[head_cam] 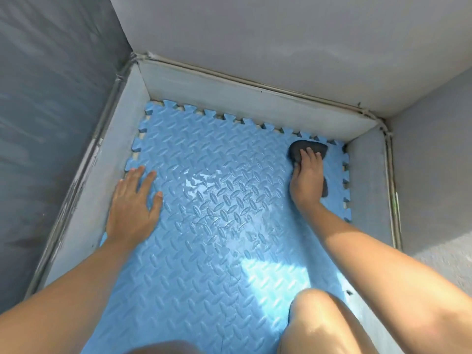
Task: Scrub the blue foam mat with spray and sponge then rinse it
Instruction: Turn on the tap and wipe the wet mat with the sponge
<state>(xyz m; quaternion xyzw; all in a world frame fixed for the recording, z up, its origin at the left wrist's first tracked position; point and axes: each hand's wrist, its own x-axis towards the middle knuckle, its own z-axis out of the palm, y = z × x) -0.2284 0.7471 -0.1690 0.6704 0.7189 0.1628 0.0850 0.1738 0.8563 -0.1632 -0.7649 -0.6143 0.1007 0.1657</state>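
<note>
The blue foam mat [217, 226] has a raised tread pattern and jigsaw edges and fills the floor of a walled corner. Its middle shines wet. A dark grey sponge [297, 149] lies at the mat's far right corner. My right hand [307, 180] presses down on the sponge, fingers spread over it, and covers its middle. My left hand [134, 208] lies flat on the mat's left edge, fingers apart, with nothing in it. No spray bottle is in view.
Low grey walls [255, 103] box the mat in at the left, back and right, with taller walls behind them. My bare knee [321, 325] rests on the mat at the near right. A patch of sunlight falls on the mat just ahead of the knee.
</note>
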